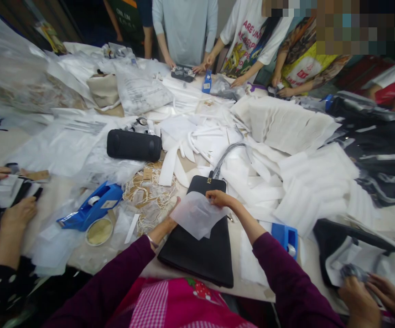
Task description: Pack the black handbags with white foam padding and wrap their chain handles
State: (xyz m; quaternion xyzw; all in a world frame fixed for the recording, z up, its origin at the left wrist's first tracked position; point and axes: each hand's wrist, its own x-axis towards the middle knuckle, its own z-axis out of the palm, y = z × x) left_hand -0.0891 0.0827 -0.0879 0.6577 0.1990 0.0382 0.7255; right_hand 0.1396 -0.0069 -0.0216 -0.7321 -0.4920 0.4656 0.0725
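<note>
At lower centre, left hand point(165, 222) and right hand point(219, 198) are gripping a translucent white sheet point(195, 215), apparently positioning it, next needing steadiness

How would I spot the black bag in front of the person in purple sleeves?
Start at the near edge of the cluttered table, where two purple sleeves reach in. Between them a flat black bag lies partly hidden behind a translucent sheet. Unlike the plump black case farther off to the left, it has a gold-coloured fitting near its far end.
</note>
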